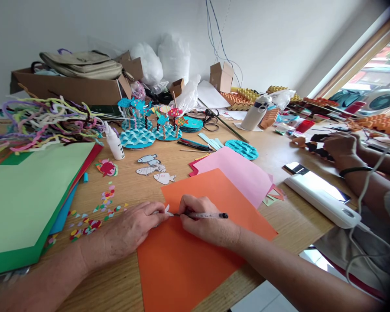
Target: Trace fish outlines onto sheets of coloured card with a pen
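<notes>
An orange sheet [195,264] lies on the wooden table. My right hand [203,221] is closed around a dark-tipped pen [211,215], its writing end down at the sheet. Close on its left, my left hand [133,225] presses a small white paper cutout [169,211] against the orange sheet; most of the cutout is hidden under the fingers. Paper fish cutouts [164,178] lie beyond my hands. Under the orange sheet's far edge is a pink sheet [234,171].
Green sheets [35,199], confetti [94,225] and a glue bottle [114,142] are at left. Blue fish models [137,138] stand behind. At right are a white device [321,201] and another person's hands [342,149]. Pipe cleaners [52,121] are piled at back left.
</notes>
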Motion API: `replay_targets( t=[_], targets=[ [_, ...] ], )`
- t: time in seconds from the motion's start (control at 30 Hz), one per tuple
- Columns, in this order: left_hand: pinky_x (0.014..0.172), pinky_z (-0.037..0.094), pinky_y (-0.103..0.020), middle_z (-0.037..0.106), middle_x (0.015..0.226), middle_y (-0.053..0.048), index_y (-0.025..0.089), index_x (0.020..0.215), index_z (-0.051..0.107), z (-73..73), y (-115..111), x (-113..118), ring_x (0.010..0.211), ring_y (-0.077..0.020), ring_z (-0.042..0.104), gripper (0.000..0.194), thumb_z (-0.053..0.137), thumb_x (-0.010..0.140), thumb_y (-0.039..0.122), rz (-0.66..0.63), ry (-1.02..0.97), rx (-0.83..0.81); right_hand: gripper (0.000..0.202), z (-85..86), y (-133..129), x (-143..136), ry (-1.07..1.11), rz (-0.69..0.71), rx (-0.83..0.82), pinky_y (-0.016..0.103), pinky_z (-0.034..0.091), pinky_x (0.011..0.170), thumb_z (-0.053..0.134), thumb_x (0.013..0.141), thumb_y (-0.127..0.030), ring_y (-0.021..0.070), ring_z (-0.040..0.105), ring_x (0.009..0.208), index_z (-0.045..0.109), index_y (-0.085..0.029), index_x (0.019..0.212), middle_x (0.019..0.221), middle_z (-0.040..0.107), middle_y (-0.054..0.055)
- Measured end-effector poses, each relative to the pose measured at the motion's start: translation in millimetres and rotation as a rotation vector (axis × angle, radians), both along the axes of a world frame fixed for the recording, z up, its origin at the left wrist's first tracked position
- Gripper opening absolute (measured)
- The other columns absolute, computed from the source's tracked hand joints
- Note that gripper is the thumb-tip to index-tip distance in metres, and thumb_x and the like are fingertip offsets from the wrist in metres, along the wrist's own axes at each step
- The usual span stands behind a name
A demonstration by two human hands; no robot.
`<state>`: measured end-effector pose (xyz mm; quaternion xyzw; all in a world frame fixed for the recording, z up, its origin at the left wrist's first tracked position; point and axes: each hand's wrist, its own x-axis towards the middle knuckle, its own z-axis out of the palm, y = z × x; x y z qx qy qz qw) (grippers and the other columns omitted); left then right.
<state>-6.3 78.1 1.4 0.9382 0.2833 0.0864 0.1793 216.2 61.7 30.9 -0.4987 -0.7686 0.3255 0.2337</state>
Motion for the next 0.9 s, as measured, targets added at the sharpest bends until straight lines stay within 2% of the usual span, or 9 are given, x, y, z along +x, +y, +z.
replay_targets(
  t=[0.5,0.9],
  targets=[
    [0.095,0.041,-0.032,0.050,0.122,-0.004,0.026,0.125,0.045,-6.6,1.2,-0.7,0.112,-0.0181,0.049,0.049,0.036,0.085,0.000,-0.009,-0.007,0.054,0.014,-3.3,-5.2,3.6,0.016,0.016,0.015,0.016,0.026,0.043,0.046,0.066,-0.006,0.0062,0.037,0.046,0.046,-0.020,0.067,0.051,0.043,-0.008],
    [0.094,0.041,-0.032,0.051,0.120,-0.003,0.026,0.125,0.046,-2.0,0.2,-0.9,0.110,-0.0182,0.049,0.055,0.038,0.079,-0.004,-0.015,0.002,0.063,0.013,4.4,0.8,-2.1,0.092,-0.027,-0.054,0.018,0.030,0.047,0.047,0.068,-0.007,0.0076,0.038,0.049,0.046,-0.020,0.067,0.055,0.045,-0.007]
  ],
)
